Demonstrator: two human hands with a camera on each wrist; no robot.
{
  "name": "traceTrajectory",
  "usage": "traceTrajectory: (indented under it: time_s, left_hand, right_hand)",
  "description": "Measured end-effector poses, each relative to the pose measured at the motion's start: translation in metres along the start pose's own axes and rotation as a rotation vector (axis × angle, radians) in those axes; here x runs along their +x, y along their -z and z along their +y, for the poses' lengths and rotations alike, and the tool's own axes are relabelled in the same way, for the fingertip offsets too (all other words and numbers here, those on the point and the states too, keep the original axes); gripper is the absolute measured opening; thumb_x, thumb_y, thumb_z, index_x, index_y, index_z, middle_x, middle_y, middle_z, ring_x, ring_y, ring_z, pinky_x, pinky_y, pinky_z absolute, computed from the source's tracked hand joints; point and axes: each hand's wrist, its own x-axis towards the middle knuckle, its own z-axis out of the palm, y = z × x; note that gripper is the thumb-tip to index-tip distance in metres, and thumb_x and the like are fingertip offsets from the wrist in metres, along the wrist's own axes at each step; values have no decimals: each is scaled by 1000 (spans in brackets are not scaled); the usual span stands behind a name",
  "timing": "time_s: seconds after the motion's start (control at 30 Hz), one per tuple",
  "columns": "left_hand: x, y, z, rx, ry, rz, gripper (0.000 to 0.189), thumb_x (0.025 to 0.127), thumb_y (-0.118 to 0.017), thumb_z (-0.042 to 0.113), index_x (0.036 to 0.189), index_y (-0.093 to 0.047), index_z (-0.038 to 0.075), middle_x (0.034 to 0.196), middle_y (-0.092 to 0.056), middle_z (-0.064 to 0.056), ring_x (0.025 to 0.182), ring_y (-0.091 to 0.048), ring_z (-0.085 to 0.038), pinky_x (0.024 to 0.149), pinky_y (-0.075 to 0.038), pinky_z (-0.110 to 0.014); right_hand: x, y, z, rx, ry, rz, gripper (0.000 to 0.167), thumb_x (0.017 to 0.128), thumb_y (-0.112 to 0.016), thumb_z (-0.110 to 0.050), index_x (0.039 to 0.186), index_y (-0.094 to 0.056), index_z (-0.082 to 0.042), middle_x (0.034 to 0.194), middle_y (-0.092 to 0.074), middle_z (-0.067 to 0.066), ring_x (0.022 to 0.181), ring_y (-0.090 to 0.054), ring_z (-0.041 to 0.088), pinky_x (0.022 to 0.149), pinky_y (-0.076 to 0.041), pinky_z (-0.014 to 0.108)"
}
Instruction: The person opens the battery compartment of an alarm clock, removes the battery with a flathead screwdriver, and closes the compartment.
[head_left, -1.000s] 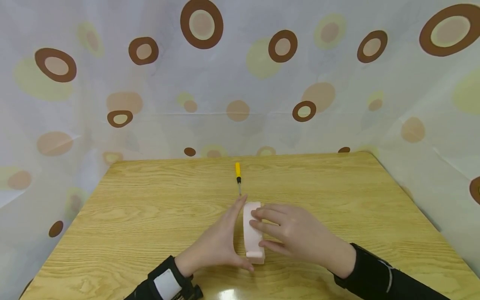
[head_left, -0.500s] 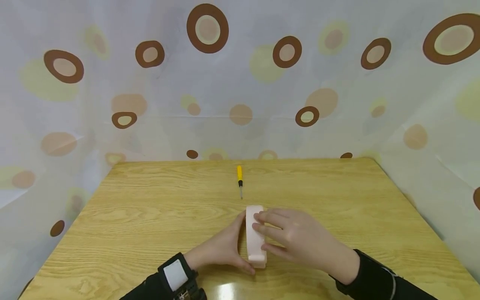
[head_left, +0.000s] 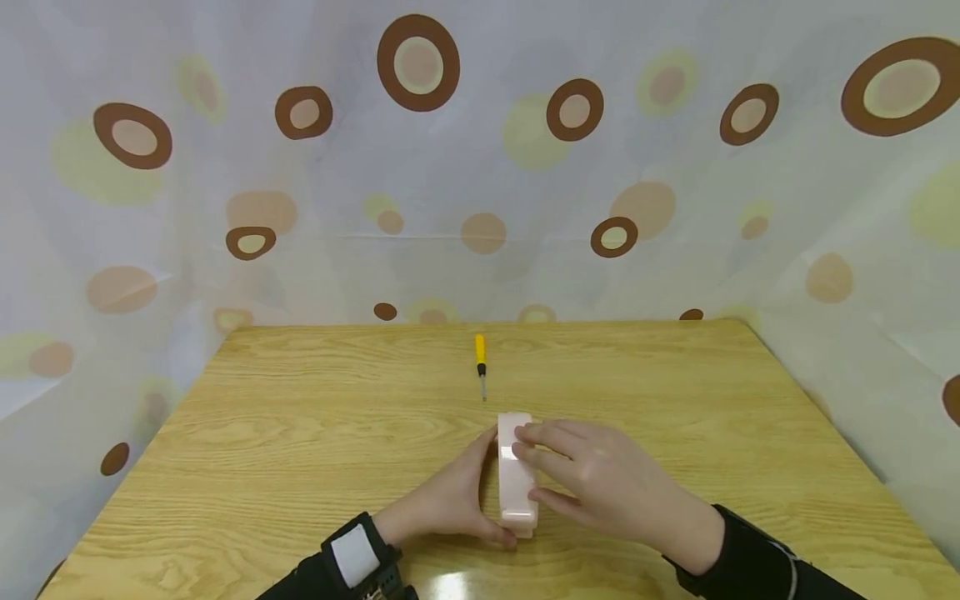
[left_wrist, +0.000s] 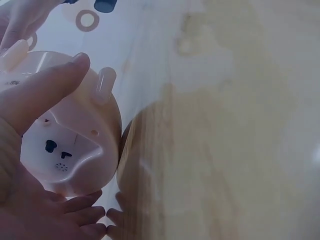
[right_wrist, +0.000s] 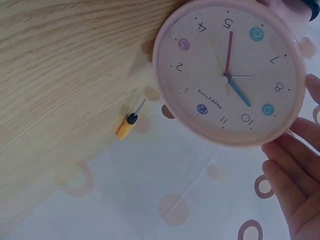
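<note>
A pink round alarm clock (head_left: 516,479) stands on its rim at mid-table, its face turned to the right. In the right wrist view the clock's dial (right_wrist: 215,95) shows coloured numerals and hands. My left hand (head_left: 457,498) holds the clock from the back, thumb on the near side and fingers towards the far side. Two short feet, one of them this foot (left_wrist: 105,86), and a recess (left_wrist: 70,150) with dark knobs show on the back in the left wrist view. My right hand (head_left: 592,468) touches the clock's upper rim with its fingertips, fingers nearly straight and slightly spread.
A screwdriver (head_left: 481,358) with a yellow and black handle lies beyond the clock, its tip pointing towards me. The wood-grained table (head_left: 300,400) meets a patterned cloth (head_left: 480,167) at the back and sides. Black bands cover both wrists.
My left hand has closed in from slightly apart to hold the clock. The clock has shifted slightly right. The right hand keeps its fingertips on the rim, and the view has tilted slightly.
</note>
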Motion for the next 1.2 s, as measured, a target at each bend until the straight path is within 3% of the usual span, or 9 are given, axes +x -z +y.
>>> traceTrajectory:
  time_s: [0.37,0.57,0.7,0.8,0.97,1.2]
  left_hand:
    - [-7,-1,0,-17,36,64,136,66,-103,29,166,-17,-2,162,-43,-20,149,-45,-31,125,-36,-56]
    - [-11,6,3,-3,41,70,132,67,-103,30,165,-21,-4,160,-43,-22,147,-47,-36,122,-39,-59]
    - [-13,8,2,4,44,82,131,65,-103,31,164,-24,-4,160,-44,-22,146,-48,-36,122,-39,-60]
    - [-14,9,3,2,53,106,131,64,-104,31,164,-27,-3,160,-44,-22,144,-49,-36,120,-40,-61]
    - [-15,10,4,24,67,155,129,60,-105,31,161,-33,-2,156,-47,-21,139,-53,-34,116,-44,-58]
    - [-15,11,8,101,80,181,128,57,-106,35,159,-38,-2,149,-52,-17,132,-56,-30,113,-49,-55]
  right_hand:
    - [-6,1,-1,8,-62,-11,61,72,-98,-29,123,-76,-2,125,-76,9,105,-76,21,86,-64,34]
    - [-10,2,1,36,-90,12,47,93,-84,-38,121,-76,-1,121,-77,10,102,-76,22,83,-64,35]
    - [-13,2,2,39,-106,15,50,102,-69,-47,120,-77,-1,119,-78,11,101,-77,22,82,-64,35]
    - [-14,2,1,29,-127,7,49,96,-79,-42,121,-76,0,118,-78,11,100,-77,23,82,-64,36]
    - [-16,2,-3,-21,-173,-21,64,73,-98,-32,123,-75,0,116,-79,11,98,-77,23,81,-64,35]
    - [-21,-3,-8,-60,-246,-88,72,69,-100,-31,128,-73,2,109,-78,8,93,-77,21,78,-65,34]
